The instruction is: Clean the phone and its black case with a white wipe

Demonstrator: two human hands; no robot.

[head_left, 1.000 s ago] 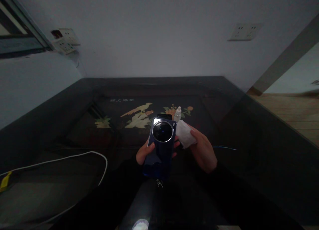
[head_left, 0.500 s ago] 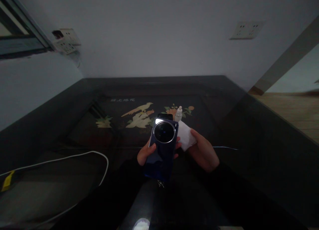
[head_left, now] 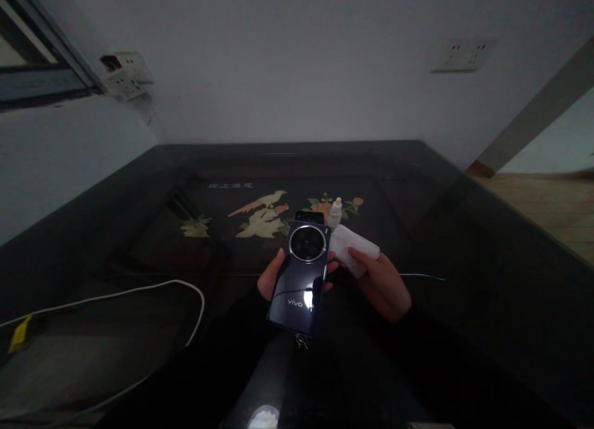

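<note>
A dark blue smartphone (head_left: 297, 280) lies back side up in my left hand (head_left: 270, 277), the thumb along its left edge and fingertips showing past the right edge. Its large round camera ring is at the top, and a small charm hangs at the lower end. My right hand (head_left: 383, 283) pinches a folded white tissue (head_left: 355, 246) just right of the phone, apart from the camera ring. Behind the tissue stands a small clear dropper bottle (head_left: 335, 213) with a white cap. A black object (head_left: 309, 216) shows partly beyond the phone's top edge.
The dark glossy table (head_left: 417, 194) has an inlaid bird-and-flower picture (head_left: 260, 221). A white cable (head_left: 139, 288) with a yellow tag (head_left: 19, 335) curves at the left. A round white item (head_left: 263, 418) is at the near edge. Wall sockets (head_left: 464, 54) are behind.
The phone has tilted, so its logo and a bright reflection now show. My left thumb has shifted from the phone's back to its edge. The tissue has turned and spread to the right.
</note>
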